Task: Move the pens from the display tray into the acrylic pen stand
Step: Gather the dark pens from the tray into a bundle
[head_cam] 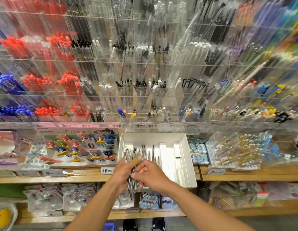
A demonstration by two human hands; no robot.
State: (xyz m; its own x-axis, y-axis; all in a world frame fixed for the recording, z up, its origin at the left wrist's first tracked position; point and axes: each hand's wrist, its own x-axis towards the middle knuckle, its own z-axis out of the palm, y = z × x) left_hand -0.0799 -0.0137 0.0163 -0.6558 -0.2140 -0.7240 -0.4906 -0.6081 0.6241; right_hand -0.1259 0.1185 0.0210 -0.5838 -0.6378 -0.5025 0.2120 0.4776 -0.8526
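Far wall: tiered clear acrylic pen stand of many narrow compartments. Left compartments hold red-capped and blue-capped pens; centre ones hold black and clear-barrelled pens; right ones hold mixed colours, blurred.

Near, on the wooden shelf: white rectangular cardboard display tray. Its left part holds loose slim silver-and-black pens; its right part shows only white dividers.

Left hand has fingers clamped round a bundle of those pens, held over the tray's near-left corner. Right hand, just right of it, has fingers curled together, fingertips touching the bundle.
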